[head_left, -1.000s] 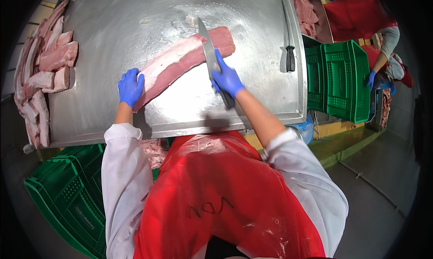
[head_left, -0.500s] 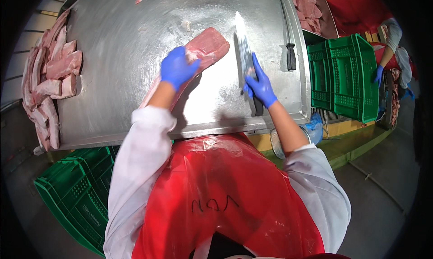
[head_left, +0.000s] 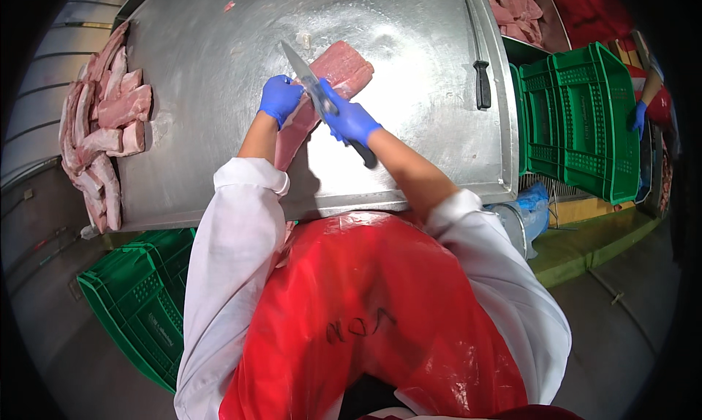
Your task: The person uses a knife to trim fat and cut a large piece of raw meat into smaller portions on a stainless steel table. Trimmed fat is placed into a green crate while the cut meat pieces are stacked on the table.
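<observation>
A long strip of pink meat (head_left: 340, 67) lies at a slant on the steel table (head_left: 205, 69). My gloved left hand (head_left: 281, 97) grips the meat's left edge with curled fingers. My gloved right hand (head_left: 345, 119) holds a long knife (head_left: 296, 62) by its black handle, the blade crossing over the meat just right of my left fingers. Whether the edge is cutting into the meat I cannot tell. A pile of meat pieces (head_left: 121, 109) lies at the table's left side, and a black-handled rod (head_left: 482, 84) lies along the right edge.
Green crates stand right of the table (head_left: 578, 120) and below its left front (head_left: 131, 288). A tray of meat (head_left: 515, 7) is at the top right. Beside it are another person's red garment and blue-gloved hand (head_left: 638, 120). A blue bag (head_left: 532, 208) sits below the table's right corner.
My left hand has moved up along the meat from its near end. The knife swung right of the meat, then came back left over it. The camera view has shifted slightly.
</observation>
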Motion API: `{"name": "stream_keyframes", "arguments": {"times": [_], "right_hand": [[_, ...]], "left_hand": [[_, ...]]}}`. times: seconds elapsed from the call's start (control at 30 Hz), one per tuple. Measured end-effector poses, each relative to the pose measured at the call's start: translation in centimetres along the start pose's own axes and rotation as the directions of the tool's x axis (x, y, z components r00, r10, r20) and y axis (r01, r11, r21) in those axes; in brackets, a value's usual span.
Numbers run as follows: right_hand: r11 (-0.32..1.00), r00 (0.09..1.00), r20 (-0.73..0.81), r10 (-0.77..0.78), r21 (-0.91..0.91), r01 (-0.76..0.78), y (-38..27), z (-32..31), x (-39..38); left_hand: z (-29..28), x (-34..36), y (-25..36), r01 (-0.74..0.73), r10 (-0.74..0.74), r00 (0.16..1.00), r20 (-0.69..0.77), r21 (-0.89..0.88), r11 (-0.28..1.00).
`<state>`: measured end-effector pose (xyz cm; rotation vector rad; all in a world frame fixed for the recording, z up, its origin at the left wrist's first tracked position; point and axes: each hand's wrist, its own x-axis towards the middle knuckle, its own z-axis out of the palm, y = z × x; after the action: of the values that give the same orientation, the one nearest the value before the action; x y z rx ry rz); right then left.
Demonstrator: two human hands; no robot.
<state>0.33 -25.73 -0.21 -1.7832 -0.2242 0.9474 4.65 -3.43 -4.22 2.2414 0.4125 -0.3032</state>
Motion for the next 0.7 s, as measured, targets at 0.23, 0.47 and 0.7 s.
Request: {"name": "stream_keyframes", "arguments": {"times": [0.23,0.47,0.7], "right_hand": [[0.994,0.998,0.061,-0.029,0.104,0.023,1.4,0.4,0.6],[0.995,0.984,0.171,-0.043,0.101,0.026,3.1,2.2,-4.2],[0.998,0.992,0.119,-0.046,0.052,0.04,-0.4,2.0,2.2]], "left_hand": [[-2.3,-0.9,3.8,-0.02,0.026,0.997,0.067,-0.092,0.996],[-5.1,-0.7,2.8,0.04,-0.031,0.998,0.06,-0.166,0.985],[-5.9,-0.7,4.3,0.076,-0.032,0.99,0.137,-0.325,0.943]]}}
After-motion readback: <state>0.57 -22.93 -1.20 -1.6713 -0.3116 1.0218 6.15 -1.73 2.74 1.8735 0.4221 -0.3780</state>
